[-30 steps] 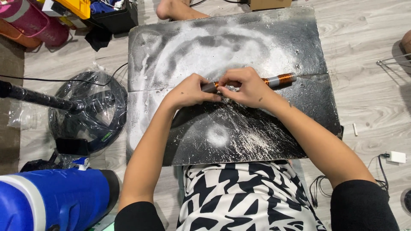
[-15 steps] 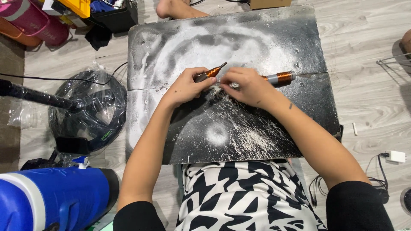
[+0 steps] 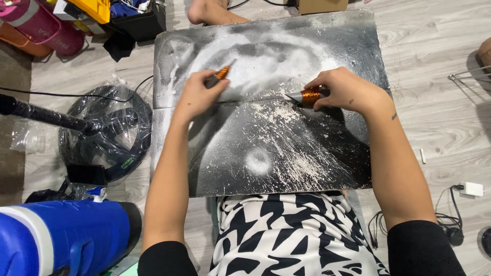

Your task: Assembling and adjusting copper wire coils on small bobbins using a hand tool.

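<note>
One large blue jug [image 3: 56,237], smooth plastic with a white band and a black end, lies at the lower left corner on the pale wood-grain floor [image 3: 440,117]. One round black fan base [image 3: 105,133], wrapped in crinkled clear plastic, sits above it, with one black pole [image 3: 43,115] running off to the left edge. One dark rectangular board [image 3: 266,153], matte and dusted with white powder in swirls and scratch-like streaks, lies flat in the middle, a seam crossing it from side to side. Two bare hands work over that seam, well apart. The left hand [image 3: 198,96] rests knuckles up, forearm stretched straight forward, its fingers curled closed around one small copper-wound spool [image 3: 221,73], whose orange tip pokes up past the thumb. One fine wire [image 3: 258,99] appears to run along the seam between the hands; whether it touches the left-hand spool cannot be told. The right hand [image 3: 347,91] lies palm down with the wrist bent inward, fingers closed about one second copper coil [image 3: 309,96], glossy orange on a dark tapered core that points left, resting on the board. One black-and-white patterned garment [image 3: 291,235] covers the lap below the board. One white plug adapter [image 3: 471,189] with black cable lies on the floor at the far right.
</note>
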